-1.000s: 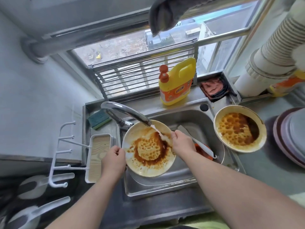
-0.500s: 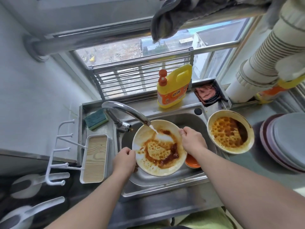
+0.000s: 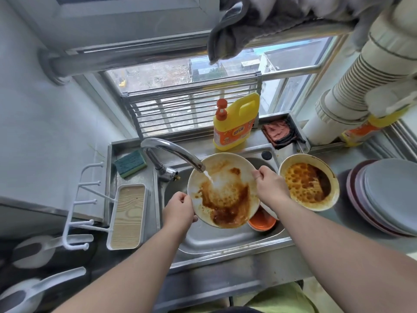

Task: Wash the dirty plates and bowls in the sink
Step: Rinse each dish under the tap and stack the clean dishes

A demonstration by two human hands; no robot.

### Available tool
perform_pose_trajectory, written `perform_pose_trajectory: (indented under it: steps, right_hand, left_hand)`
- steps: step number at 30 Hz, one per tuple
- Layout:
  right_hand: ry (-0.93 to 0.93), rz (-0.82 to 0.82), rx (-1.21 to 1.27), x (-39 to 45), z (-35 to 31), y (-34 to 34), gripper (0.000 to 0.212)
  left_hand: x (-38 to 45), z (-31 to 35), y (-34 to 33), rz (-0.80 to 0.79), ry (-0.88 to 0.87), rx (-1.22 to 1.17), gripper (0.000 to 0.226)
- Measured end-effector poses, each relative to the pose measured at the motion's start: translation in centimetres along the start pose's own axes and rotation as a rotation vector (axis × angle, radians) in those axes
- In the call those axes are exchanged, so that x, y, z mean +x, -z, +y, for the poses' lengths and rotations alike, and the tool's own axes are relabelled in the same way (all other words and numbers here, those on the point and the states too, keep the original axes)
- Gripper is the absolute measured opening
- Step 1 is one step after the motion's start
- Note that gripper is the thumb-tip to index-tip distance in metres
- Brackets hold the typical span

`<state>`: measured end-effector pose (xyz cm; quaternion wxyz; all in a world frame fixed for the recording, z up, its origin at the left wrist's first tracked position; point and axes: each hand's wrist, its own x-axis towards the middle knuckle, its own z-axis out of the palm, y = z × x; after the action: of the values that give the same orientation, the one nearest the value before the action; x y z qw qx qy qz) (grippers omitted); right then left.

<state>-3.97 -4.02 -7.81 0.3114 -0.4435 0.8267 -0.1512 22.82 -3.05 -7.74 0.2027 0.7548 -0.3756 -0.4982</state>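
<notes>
A cream plate (image 3: pixel 225 175) smeared with brown sauce is held tilted over the steel sink (image 3: pixel 225 242). Water from the tap (image 3: pixel 173 152) runs onto its middle and the sauce pools at its lower edge. My left hand (image 3: pixel 179 208) grips the plate's left rim. My right hand (image 3: pixel 269 187) pinches its right rim. A second dirty cream plate (image 3: pixel 309 182) lies on the counter just right of the sink. Under the held plate an orange bowl (image 3: pixel 261 221) sits in the sink, partly hidden.
A yellow detergent bottle (image 3: pixel 235 123) stands behind the sink. A green sponge (image 3: pixel 130 163) lies at the back left, near a white tray (image 3: pixel 126 218). Stacked grey and maroon plates (image 3: pixel 390 195) are at the right. A red cloth (image 3: pixel 278 132) lies by the window.
The plate has tipped further and the water has washed a pale patch in its middle, pushing sauce toward the lower edge. My right hand moved from the plate's face to its right rim.
</notes>
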Motion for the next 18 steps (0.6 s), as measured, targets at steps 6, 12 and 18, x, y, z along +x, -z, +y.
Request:
perform_pose_trajectory:
  steps: [6,12,18]
  right_hand:
    - [0.036,0.086,-0.007,-0.2,0.1,1.5,0.041]
    - [0.100,0.155,-0.031,-0.5,0.8,3.8,0.038]
    - [0.075,0.177,-0.053,-1.1,1.8,4.9,0.038]
  left_hand:
    - [0.2,0.2,-1.9,-0.022,0.035,-0.062,0.024]
    - [0.6,0.5,-4.1,-0.062,0.076,-0.148,0.022]
    - [0.8,0.3,-5.7,-0.104,0.082,-0.156,0.023]
